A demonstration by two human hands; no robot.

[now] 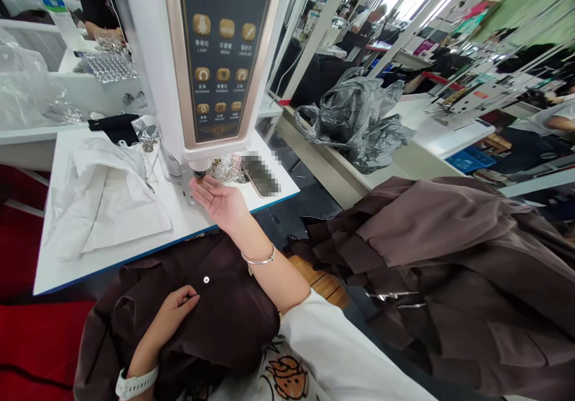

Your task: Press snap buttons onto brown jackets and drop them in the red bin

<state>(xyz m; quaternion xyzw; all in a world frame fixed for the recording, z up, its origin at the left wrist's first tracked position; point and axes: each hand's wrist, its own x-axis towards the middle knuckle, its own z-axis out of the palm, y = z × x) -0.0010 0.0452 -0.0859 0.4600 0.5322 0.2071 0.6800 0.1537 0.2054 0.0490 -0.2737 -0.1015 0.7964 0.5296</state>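
Observation:
My right hand (221, 199) reaches palm-up to the base of a white snap-button press (204, 59), its fingertips just under the brass die (198, 174). Whether it pinches a small part there is too small to tell. A silver bangle sits on that wrist. My left hand (173, 313), with a white watch on the wrist, rests on a dark brown garment (224, 311) on my lap, fingers pressing the cloth beside a small silver snap (206, 280).
A white table (67, 269) carries folded white fabric (103, 200) and loose metal snaps (227, 167). A pile of brown garments (440, 257) lies to my right. A grey plastic bag (359, 119) sits on the neighbouring bench. Other workers sit far back.

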